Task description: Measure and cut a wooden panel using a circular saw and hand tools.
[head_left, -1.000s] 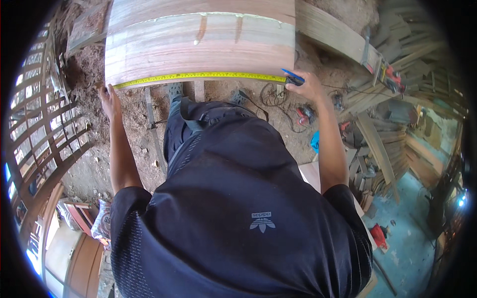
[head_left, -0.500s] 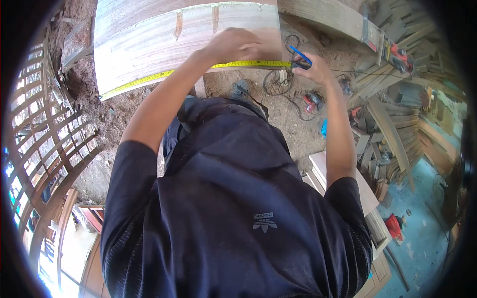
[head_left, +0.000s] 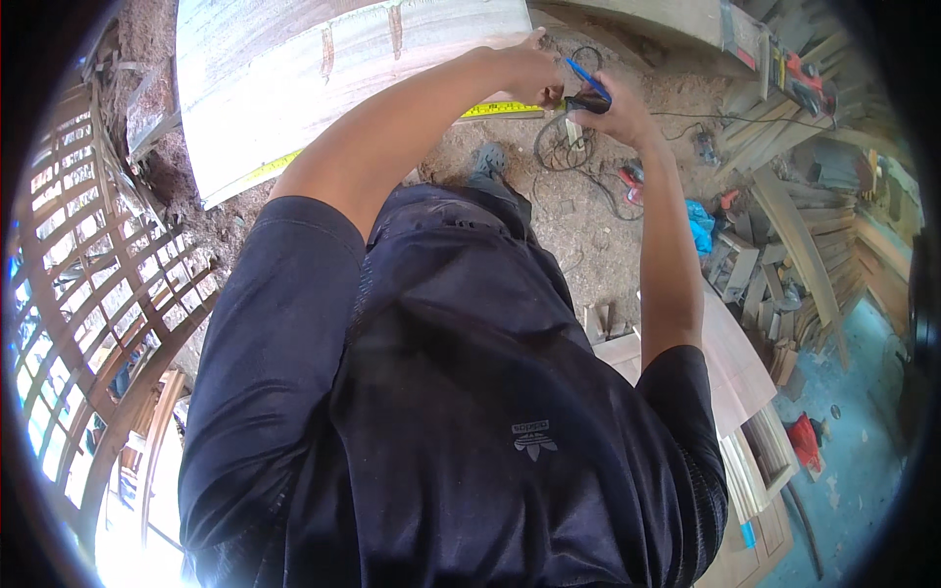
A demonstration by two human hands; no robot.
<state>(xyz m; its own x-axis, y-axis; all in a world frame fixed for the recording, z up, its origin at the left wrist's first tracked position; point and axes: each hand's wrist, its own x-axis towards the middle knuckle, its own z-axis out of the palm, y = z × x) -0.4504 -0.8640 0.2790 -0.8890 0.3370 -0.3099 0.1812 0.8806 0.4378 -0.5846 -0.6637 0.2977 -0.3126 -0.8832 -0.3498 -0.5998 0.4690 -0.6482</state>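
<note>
A pale wooden board point(head_left: 245, 78), with streaks across its face, lies at the top. A yellow measuring tape point(head_left: 490, 108) runs along its near edge, partly hidden by my left forearm. My left hand point(head_left: 533, 71) is at the board's right end, beside the tape case, fingers curled; what they hold is unclear. My right hand point(head_left: 618, 120) grips the dark tape case point(head_left: 586, 102) and a blue pen point(head_left: 588, 78), which points up and left.
Cables point(head_left: 567, 147), red power tools point(head_left: 631, 186) and a blue bag point(head_left: 700, 225) lie on dirt ground. Wood offcuts point(head_left: 774, 265) are piled right, panels point(head_left: 716, 353) are stacked behind my right arm, and a wooden lattice point(head_left: 98, 284) stands left.
My left hand has left the board's left corner and crossed to its right end, close to my right hand. My right hand and tape case have shifted slightly up and right in view.
</note>
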